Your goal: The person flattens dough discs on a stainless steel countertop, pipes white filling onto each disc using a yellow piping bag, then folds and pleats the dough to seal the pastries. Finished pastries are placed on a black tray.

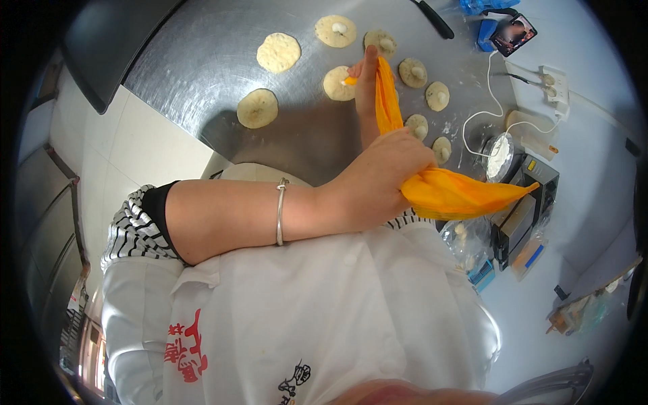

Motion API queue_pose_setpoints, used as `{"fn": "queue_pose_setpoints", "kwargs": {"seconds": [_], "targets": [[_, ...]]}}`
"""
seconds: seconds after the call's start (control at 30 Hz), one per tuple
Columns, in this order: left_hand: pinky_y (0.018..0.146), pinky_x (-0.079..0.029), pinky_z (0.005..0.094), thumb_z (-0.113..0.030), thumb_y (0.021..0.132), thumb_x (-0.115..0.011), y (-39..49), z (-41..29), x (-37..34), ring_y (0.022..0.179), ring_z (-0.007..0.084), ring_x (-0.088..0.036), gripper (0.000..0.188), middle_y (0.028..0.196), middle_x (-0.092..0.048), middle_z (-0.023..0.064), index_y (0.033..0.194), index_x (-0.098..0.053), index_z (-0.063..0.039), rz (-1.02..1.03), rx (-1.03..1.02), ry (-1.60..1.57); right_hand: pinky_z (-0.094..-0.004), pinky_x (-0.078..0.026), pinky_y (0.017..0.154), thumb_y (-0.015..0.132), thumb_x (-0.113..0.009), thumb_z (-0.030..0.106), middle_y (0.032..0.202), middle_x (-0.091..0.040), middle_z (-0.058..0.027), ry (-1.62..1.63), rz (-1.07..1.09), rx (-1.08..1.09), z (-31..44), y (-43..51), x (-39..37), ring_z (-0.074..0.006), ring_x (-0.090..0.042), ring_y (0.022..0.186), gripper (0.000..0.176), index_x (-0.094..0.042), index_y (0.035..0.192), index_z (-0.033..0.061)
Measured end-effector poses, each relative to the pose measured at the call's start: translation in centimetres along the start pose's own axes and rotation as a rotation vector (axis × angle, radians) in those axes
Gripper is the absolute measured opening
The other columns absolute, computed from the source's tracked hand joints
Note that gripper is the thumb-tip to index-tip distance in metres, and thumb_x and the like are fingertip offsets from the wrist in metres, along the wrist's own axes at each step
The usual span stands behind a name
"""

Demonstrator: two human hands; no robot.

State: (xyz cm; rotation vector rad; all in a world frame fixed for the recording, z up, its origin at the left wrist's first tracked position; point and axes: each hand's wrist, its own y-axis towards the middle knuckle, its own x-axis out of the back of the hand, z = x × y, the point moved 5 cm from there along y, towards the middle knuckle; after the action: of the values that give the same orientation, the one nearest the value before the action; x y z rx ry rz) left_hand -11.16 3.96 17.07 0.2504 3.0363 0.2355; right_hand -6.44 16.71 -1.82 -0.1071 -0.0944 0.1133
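My left hand (379, 174), a metal bangle on its wrist, is clenched around an orange piping bag (463, 195); the bag's gathered tail sticks out to the right of the fist. Farther out, my right hand (365, 76) grips the bag's lower part, thumb uppermost. The orange tip (350, 80) points out past these fingers over a flat dough disc (336, 87), with a pale dab beside it. Several more discs, such as one at the top (329, 38), carry white dabs. Two discs at the left (278, 53) (257, 108) bear no dab. My left arm hides most of the right forearm.
On the steel table (202, 61) lies a black-handled tool (436, 20). At the right are a phone (513, 34) on a blue stand, a white cable (464, 134), a power strip (555, 91), a bowl of white powder (498, 157) and a plastic bag (460, 240).
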Motion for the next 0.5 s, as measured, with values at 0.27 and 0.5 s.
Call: {"fn": "queue_pose_setpoints", "kwargs": {"seconds": [0.27,0.5], "targets": [[0.085,-0.042,0.0409,-0.001,0.075,-0.074,0.5,-0.8,0.1,0.094,0.0322,-0.054,0.025,0.094,-0.06,0.0122,0.096,-0.061,-0.002,-0.15,-0.132,-0.024,-0.0293,-0.048,0.068,0.098,-0.052,0.065,0.062,-0.05,-0.0015,-0.107,0.015,-0.026,1.1,-0.4,-0.1,-0.0122,-0.052,0.062,0.064,-0.047,0.066,0.0101],[0.086,-0.042,0.0413,0.0,0.075,-0.073,0.6,-0.8,0.2,0.094,0.0317,-0.054,0.024,0.093,-0.06,0.0123,0.095,-0.061,-0.002,-0.13,-0.114,-0.007,-0.029,-0.046,0.066,0.098,-0.052,0.066,0.061,-0.05,-0.001,-0.145,0.022,-0.016,1.7,-0.5,-0.2,-0.0119,-0.052,0.062,0.065,-0.047,0.065,0.0102]]}}
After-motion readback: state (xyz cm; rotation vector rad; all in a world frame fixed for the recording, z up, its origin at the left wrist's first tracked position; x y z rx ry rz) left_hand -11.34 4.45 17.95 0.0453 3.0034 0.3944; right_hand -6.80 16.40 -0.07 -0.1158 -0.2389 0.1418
